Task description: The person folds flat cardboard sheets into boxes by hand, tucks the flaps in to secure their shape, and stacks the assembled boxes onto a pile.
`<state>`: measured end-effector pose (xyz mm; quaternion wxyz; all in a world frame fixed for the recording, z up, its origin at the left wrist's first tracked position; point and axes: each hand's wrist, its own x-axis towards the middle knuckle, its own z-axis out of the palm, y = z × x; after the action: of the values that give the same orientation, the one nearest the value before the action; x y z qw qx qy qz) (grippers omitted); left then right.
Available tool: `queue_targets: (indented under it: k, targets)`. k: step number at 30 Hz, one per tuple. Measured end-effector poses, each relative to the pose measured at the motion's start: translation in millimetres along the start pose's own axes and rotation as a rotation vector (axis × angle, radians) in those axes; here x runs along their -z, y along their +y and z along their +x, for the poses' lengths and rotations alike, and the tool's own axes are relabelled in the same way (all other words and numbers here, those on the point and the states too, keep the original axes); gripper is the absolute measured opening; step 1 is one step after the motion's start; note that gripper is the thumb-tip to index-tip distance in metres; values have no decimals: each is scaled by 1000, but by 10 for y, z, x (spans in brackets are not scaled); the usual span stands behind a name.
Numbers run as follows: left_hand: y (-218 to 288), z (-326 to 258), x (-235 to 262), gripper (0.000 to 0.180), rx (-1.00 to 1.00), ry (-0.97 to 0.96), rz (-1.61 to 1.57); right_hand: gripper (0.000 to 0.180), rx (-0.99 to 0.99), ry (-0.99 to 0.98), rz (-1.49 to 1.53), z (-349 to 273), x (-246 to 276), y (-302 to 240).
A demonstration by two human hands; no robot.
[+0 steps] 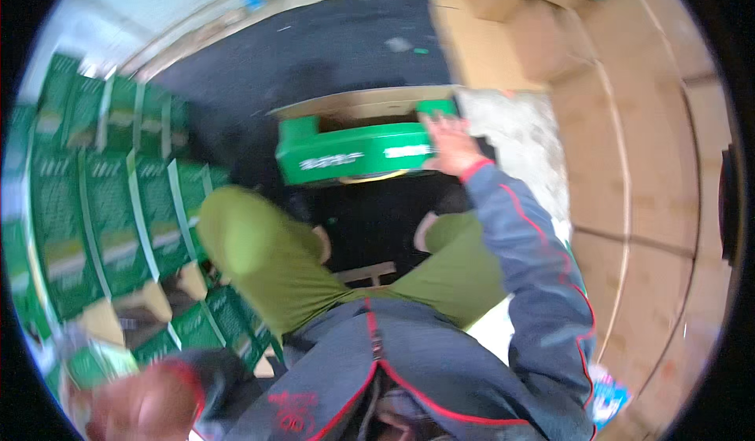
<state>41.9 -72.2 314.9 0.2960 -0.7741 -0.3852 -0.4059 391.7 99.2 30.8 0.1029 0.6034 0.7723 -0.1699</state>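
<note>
My right hand (452,144) clasps the green box (370,144) at its right end — steadying, seemingly, next wanting firmness — my left hand (145,402), I can't tell.

So we've got two hands (454,147), one green carton (370,141) mid-frame, several brown cartons (662,158) at right, plus green boxes (110,217) at left, too blurry to tally.

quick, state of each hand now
Left hand: blurred, can't tell if open or closed.
Right hand: on the right end of the green box; can't tell if gripping.
</note>
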Motion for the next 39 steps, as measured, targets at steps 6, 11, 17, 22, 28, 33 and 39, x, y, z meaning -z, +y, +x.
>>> queue_targets:
  k: [6,11,17,22,28,33,39]
  targets:
    - [-37,-226,-512,50,180,-887,-257,111,56,78,177,-4,-159,263]
    - [-206,-140,63,35,473,-569,-1107,110,51,78,144,60,-226,166]
    - [16,243,127,26,74,-325,-2227,110,56,69,139,60,-227,112]
    - [25,-471,-837,31,527,-807,-1068,110,68,100,125,46,-243,202]
    - [-28,-1520,-1590,66,715,-917,-706,113,20,89,105,28,-167,77]
    - [4,-1776,-2224,84,587,-851,-311,114,42,124,91,21,-176,15]
    - [116,-2166,-2827,77,466,-859,13,112,82,143,73,-29,-251,66]
